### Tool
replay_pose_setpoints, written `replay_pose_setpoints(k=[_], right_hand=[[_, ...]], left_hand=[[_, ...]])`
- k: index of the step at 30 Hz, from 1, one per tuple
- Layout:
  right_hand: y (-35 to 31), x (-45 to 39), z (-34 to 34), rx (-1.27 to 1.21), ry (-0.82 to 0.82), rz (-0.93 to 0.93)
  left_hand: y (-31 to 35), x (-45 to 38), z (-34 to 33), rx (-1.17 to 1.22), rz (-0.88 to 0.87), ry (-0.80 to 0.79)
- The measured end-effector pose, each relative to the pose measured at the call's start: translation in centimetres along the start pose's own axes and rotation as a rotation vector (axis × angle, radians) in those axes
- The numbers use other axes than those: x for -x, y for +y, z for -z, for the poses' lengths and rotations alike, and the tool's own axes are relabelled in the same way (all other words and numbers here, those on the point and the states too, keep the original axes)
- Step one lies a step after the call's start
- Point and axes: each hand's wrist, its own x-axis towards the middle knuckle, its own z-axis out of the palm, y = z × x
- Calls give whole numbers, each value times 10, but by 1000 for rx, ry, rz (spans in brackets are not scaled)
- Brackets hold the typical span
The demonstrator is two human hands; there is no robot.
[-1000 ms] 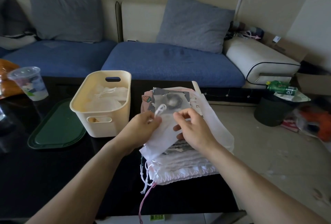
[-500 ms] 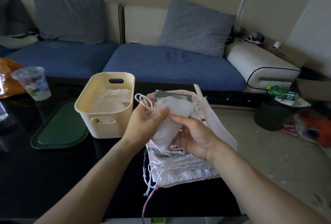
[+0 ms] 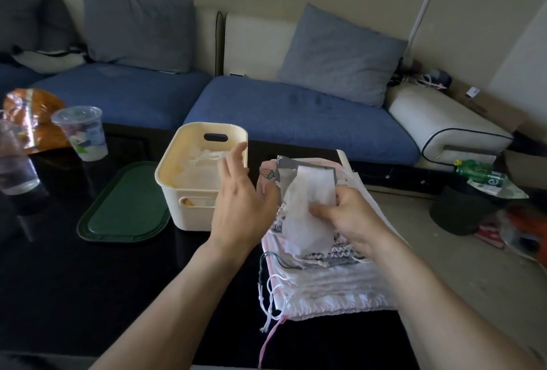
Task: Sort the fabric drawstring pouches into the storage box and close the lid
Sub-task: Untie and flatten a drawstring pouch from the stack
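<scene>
The green lid lies on the dark surface beside the cream storage box. The left hand hovers with fingers spread, empty. The right hand pinches a white pouch above the pouch stack.

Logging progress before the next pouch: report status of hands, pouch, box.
Left hand open, beside the storage box. Right hand gripping white pouch over the pile. Green lid off, nothing blocking box.
</scene>
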Motion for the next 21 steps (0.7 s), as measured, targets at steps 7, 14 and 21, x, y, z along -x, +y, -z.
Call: replay_pose_setpoints(k=[7,14,21], right_hand=[[-42,-32,5,333,270,234],[-124,-74,-63,546,84,445],[-133,-108,-156,812,-303,442]], left_hand=[[-25,-20,27,-326,90,214],[-50,-29,54,-423,353,106],[-61,-32,74,-163,436,17]])
